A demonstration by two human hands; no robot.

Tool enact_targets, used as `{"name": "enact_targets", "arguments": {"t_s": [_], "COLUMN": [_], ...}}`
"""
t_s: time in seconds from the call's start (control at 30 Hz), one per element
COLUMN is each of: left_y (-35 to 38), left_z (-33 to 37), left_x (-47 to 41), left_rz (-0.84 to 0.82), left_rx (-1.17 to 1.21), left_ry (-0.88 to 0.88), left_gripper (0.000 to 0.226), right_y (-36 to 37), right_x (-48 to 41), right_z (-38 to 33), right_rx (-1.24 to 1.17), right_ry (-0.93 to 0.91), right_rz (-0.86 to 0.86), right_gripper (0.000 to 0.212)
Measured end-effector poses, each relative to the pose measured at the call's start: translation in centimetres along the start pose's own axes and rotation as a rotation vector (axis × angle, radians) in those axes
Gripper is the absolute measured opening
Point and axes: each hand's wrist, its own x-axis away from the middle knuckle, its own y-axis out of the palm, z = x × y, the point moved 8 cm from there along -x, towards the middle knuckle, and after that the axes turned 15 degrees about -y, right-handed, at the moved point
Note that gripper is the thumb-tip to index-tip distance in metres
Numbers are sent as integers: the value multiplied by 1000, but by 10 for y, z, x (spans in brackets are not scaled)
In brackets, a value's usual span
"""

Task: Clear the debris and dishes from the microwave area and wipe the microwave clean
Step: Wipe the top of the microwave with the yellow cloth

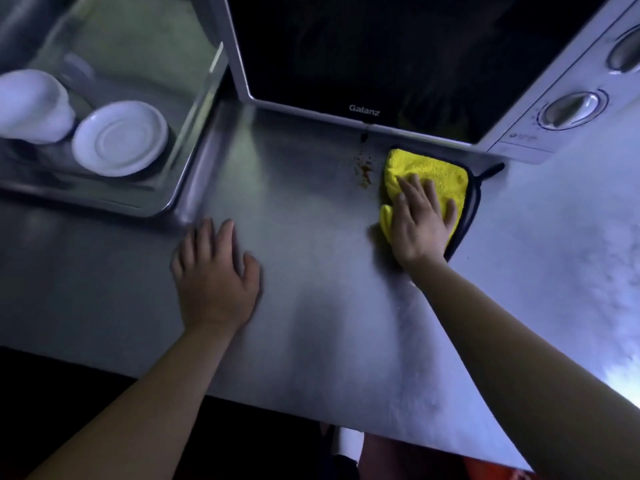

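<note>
A white microwave (540, 109) with a dark glass door stands at the back of the steel counter (311, 271). In front of the door lies a patch of brown crumbs (364, 169). Just right of the crumbs, my right hand (420, 220) presses flat on a yellow cloth (433, 171) with a dark edge. My left hand (216, 275) rests flat on the bare counter, fingers spread, holding nothing. In the sink (187, 140) at the left lie a white saucer (119, 138) and a white cup (33, 105).
The counter's front edge runs across the bottom, with dark floor below it. The sink's raised rim borders the counter at the left. Two dials (571, 109) sit on the microwave's right panel.
</note>
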Motion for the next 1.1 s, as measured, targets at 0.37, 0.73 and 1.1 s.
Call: {"name": "enact_targets", "arguments": {"t_s": [0.37, 0.73, 1.1], "left_y": [5, 8, 2], "left_z": [-2, -5, -2], "left_x": [-3, -4, -1], "left_rz": [-18, -7, -29], "left_rx": [-18, -14, 18], "left_ry": [-30, -24, -21], "left_gripper": [57, 58, 56], "right_y": [78, 71, 31], "right_x": [-80, -71, 105], "right_z": [-64, -69, -44], "right_rx": [363, 402, 409], "right_ry": [-118, -232, -413], "right_rz": [-305, -372, -426], "right_gripper": [70, 73, 72]}}
